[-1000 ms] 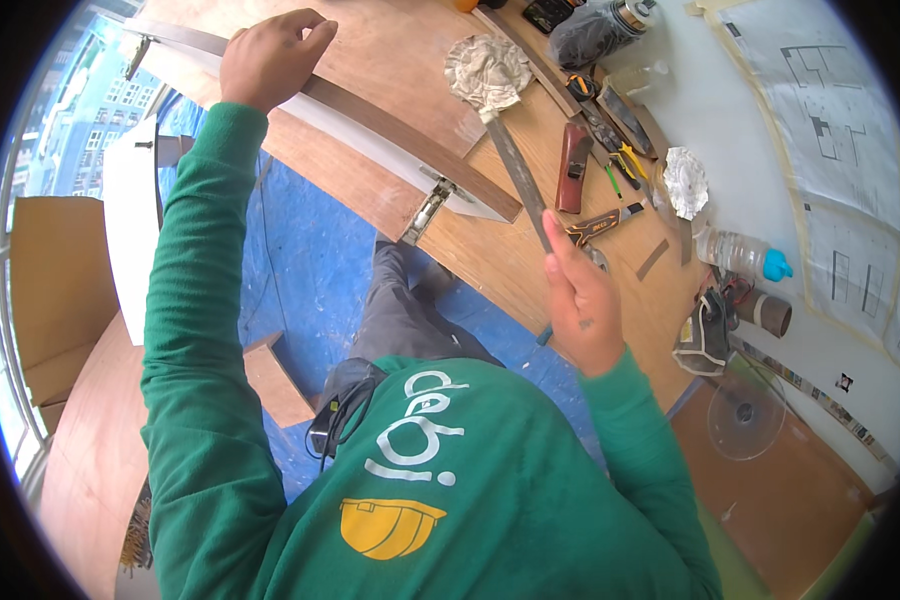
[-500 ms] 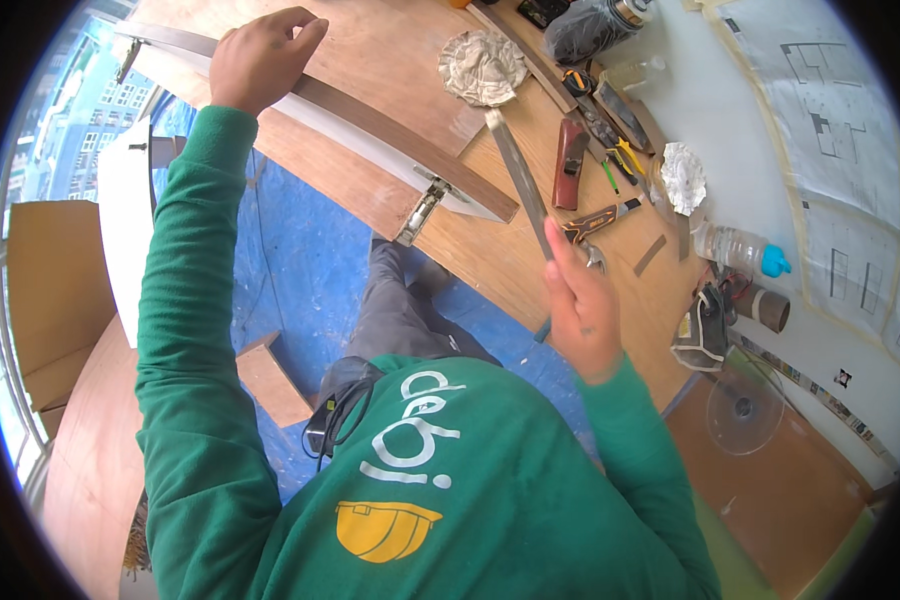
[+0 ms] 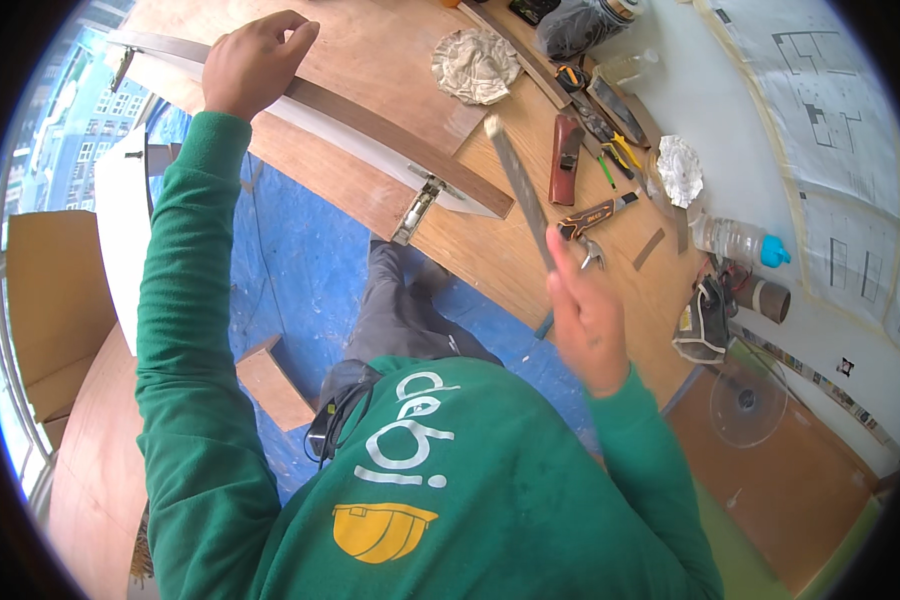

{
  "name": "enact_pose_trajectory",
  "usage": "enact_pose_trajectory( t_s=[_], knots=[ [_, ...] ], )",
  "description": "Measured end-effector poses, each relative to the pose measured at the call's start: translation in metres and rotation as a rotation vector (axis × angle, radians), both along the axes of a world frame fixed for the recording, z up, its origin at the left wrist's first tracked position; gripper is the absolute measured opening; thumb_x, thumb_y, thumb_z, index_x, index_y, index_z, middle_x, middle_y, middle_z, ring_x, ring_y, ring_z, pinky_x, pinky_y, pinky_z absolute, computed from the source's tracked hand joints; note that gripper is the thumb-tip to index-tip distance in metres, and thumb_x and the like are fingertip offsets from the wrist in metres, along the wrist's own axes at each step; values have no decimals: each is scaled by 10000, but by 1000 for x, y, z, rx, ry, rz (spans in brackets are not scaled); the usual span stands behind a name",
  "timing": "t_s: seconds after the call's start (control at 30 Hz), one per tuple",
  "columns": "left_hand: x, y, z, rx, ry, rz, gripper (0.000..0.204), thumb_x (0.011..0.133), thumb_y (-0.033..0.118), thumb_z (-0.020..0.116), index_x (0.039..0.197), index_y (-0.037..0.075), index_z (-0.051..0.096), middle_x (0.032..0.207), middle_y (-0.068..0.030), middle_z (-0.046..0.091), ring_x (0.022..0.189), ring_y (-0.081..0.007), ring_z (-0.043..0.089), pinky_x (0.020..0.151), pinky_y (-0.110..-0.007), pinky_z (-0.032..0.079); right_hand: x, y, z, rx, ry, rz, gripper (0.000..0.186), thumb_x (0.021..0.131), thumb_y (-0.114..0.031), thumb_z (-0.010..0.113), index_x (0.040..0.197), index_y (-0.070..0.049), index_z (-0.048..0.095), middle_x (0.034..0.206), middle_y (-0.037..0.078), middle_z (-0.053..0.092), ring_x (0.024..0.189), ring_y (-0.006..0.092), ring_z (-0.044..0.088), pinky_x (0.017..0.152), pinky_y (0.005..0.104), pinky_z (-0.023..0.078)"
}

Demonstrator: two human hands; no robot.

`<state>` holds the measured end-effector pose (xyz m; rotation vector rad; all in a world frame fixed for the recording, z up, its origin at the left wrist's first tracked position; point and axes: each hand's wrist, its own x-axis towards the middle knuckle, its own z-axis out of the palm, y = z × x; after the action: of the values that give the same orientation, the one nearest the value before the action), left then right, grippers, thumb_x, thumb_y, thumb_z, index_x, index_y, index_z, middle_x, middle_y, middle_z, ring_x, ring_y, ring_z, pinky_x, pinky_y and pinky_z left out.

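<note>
Right hand [image 3: 585,325] grips a long grey file [image 3: 520,185], blurred; left hand [image 3: 253,62] clasps wooden panel [image 3: 390,135].

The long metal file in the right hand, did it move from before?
Yes. The right hand has lifted the metal file; its tip now reaches up near the crumpled rag, past the brown block.

Counting: two hands [image 3: 255,60] [image 3: 585,320], one file [image 3: 518,185], one door panel [image 3: 370,135], two crumpled foil wads [image 3: 475,62] [image 3: 680,170], one plastic bottle [image 3: 740,240], one fan [image 3: 748,402].
</note>
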<state>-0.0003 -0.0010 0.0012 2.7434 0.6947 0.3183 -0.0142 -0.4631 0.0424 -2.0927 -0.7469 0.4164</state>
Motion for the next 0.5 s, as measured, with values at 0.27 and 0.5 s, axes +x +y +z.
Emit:
enact_pose_trajectory(
  t_s=[0.27,0.5],
  knots=[
    [3,0,-1,48,-7,-2,434,1006,531,581,1144,204,829,934,-81,812,924,-329,767,920,-439,579,25,36,-17,-72,148,-86,541,1128,-139,604,1657,-102,495,777,99,589,623,100,526,588,277,475],
    [4,-2,6,10,48,13,464,1005,553,583,1151,187,829,978,-89,809,952,-330,765,917,-441,577,40,83,-24,184,608,-369,624,1074,-437,719,1484,-5,532,723,-31,564,539,51,499,489,247,400]
  ],
)
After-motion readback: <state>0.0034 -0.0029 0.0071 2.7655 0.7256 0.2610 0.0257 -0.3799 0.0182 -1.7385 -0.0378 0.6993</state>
